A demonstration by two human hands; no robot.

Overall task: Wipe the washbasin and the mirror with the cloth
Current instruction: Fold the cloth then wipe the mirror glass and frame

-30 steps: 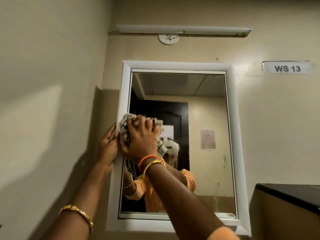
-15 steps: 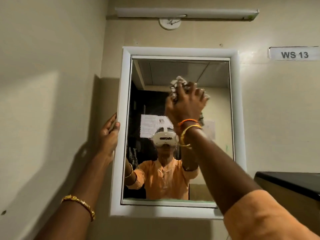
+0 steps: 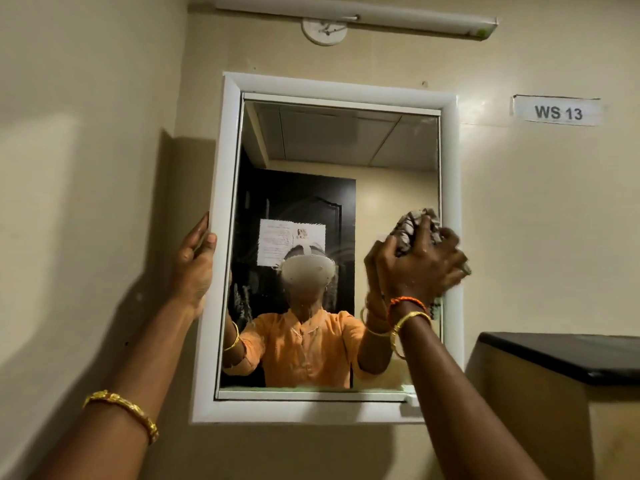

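Gripping fingers: your right-hand fingers (image 3: 424, 233) are curled tight around the crumpled grey-and-white patterned cloth (image 3: 414, 226), so that only its top shows above the knuckles.
Right hand (image 3: 417, 263): it presses the cloth against the glass at the right edge of the mirror, about at the middle of its height, touching the inner side of the frame there.
Right wrist: you wear an orange thread band (image 3: 407, 301) and thin gold bangles (image 3: 410, 320) just below it.
Left fingers (image 3: 204, 233): they lie stretched and flat on the outer left side of the frame, not closed on anything.
Left hand (image 3: 194, 265): it rests on the frame's left edge, at nearly the same height as the right hand.
Left wrist: a wider gold bracelet (image 3: 128, 410) sits lower on the forearm.
Rectangular wall mirror with white frame (image 3: 341, 143): it hangs upright on the beige wall; wet streaks show in the lower glass.
Reflection: a person in an orange shirt, both arms raised.
White paper label reading "WS 13" (image 3: 557, 111): on the wall, up and right of the mirror.
Long white tube lamp (image 3: 356, 16): fixed above the mirror.
Black-topped counter (image 3: 568, 355): at the lower right, beside the mirror.
Washbasin: you cannot see it in this view.
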